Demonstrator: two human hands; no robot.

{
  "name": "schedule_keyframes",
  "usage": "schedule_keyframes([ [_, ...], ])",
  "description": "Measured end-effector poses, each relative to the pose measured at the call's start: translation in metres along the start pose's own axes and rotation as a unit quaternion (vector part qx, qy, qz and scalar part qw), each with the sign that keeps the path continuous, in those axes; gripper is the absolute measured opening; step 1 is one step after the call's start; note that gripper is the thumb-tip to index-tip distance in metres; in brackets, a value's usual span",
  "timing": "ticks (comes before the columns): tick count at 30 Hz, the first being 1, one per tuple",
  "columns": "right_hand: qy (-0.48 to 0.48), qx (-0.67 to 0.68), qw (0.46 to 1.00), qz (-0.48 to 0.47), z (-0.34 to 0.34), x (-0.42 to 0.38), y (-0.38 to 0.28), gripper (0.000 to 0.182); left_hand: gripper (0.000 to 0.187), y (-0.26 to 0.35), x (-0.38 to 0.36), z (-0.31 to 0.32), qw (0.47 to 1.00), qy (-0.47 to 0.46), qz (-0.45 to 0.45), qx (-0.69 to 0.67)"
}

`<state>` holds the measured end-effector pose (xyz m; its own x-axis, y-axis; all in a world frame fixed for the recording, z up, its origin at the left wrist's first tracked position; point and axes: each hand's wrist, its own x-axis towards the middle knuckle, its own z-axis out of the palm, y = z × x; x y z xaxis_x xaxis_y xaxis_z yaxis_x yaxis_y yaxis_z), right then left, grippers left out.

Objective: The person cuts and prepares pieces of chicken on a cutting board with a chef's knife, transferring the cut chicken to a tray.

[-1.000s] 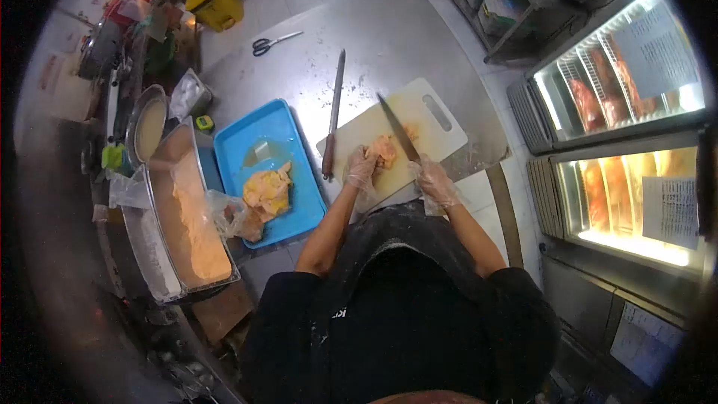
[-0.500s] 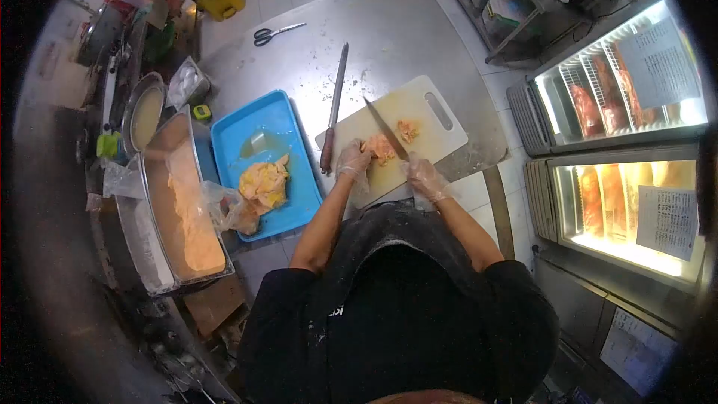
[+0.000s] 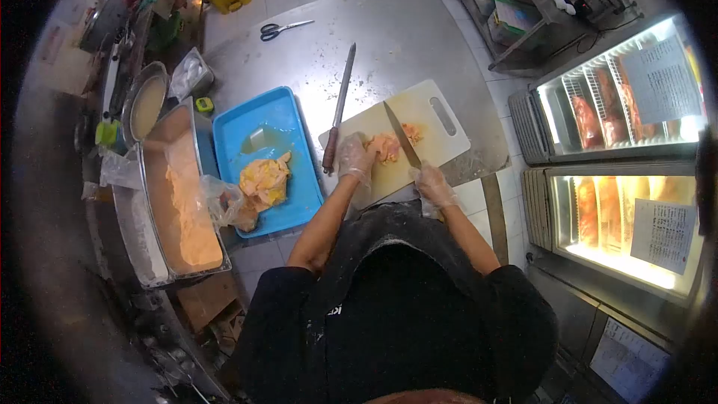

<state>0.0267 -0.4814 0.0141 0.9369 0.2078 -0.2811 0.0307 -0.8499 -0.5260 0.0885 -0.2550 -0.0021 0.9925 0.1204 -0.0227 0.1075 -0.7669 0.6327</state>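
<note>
A white cutting board (image 3: 430, 153) lies on the steel table, with pieces of raw meat (image 3: 387, 147) near its middle. My left hand (image 3: 354, 157), in a clear plastic glove, presses its fingertips on the left side of the meat. My right hand (image 3: 434, 184), gloved too, is closed around the handle of a large knife (image 3: 402, 133). The blade points away from me and slants left, across the right part of the meat. A sharpening rod (image 3: 342, 93) with a brown handle lies left of the board, partly over its edge.
Left of the board, a blue tray (image 3: 228, 131) holds more raw meat (image 3: 263, 182) and a plastic bag. Beyond it stand a metal bin (image 3: 196, 151) of orange powder and a bowl (image 3: 147, 108). Scissors (image 3: 283, 29) lie farther back. Lit display fridges (image 3: 621, 209) stand at right.
The knife has moved right, from the gap between the meat portions onto the right-hand pieces. My right hand has shifted slightly right and toward me. The view has shifted a little.
</note>
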Motion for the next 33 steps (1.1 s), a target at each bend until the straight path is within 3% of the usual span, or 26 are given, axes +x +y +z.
schedule_keyframes([
  [1,0.031,0.012,0.999,0.012,0.001,-0.001,0.004,0.034,0.032,0.013,0.001,-0.001,0.999,0.032,0.028,0.022],
  [4,0.105,0.033,0.994,0.019,0.006,-0.002,0.01,0.03,0.028,0.042,-0.001,0.02,0.993,-0.052,0.014,0.105],
  [7,0.117,0.024,0.993,-0.015,0.008,0.0,0.011,0.03,0.026,0.068,-0.024,0.003,0.984,-0.001,0.07,0.166],
  [12,0.107,0.019,0.99,-0.089,0.015,0.003,0.005,0.03,0.026,0.044,-0.023,0.006,0.98,-0.057,0.145,0.127],
  [15,0.023,0.103,0.994,-0.01,-0.004,0.0,-0.002,0.024,0.025,0.038,-0.028,0.004,0.983,-0.025,0.157,0.096],
  [17,0.053,0.134,0.989,-0.034,0.008,0.0,0.014,0.024,0.026,0.038,-0.028,-0.002,0.985,-0.02,0.159,0.06],
  [19,0.062,0.074,0.994,-0.055,0.023,0.007,0.023,0.026,0.027,0.032,-0.024,-0.007,0.985,-0.055,0.164,0.023],
  [21,0.054,-0.075,0.993,-0.071,0.04,0.035,0.021,0.027,0.024,0.018,-0.019,0.004,0.986,-0.014,0.164,0.002],
  [23,0.056,-0.038,0.995,-0.075,0.052,0.066,0.006,0.021,0.021,0.011,-0.012,0.011,0.987,-0.004,0.161,-0.003],
  [26,0.105,-0.041,0.99,-0.082,0.095,0.084,0.034,0.023,0.017,0.009,-0.005,0.011,0.989,-0.027,0.143,0.011],
  [28,0.11,-0.042,0.99,-0.073,0.095,0.066,0.045,0.024,0.016,0.016,-0.006,0.003,0.992,-0.031,0.121,0.018],
  [30,0.072,-0.022,0.996,-0.053,0.051,0.006,0.021,0.025,0.018,0.022,-0.007,-0.004,0.993,-0.036,0.108,0.017],
  [31,0.055,0.05,0.997,-0.021,0.032,-0.014,0.01,0.025,0.019,0.023,-0.005,-0.005,0.994,-0.035,0.1,0.016],
  [33,0.051,0.017,0.998,-0.026,0.028,-0.046,0.014,0.022,0.02,0.021,-0.002,-0.004,0.993,-0.04,0.098,0.053],
])
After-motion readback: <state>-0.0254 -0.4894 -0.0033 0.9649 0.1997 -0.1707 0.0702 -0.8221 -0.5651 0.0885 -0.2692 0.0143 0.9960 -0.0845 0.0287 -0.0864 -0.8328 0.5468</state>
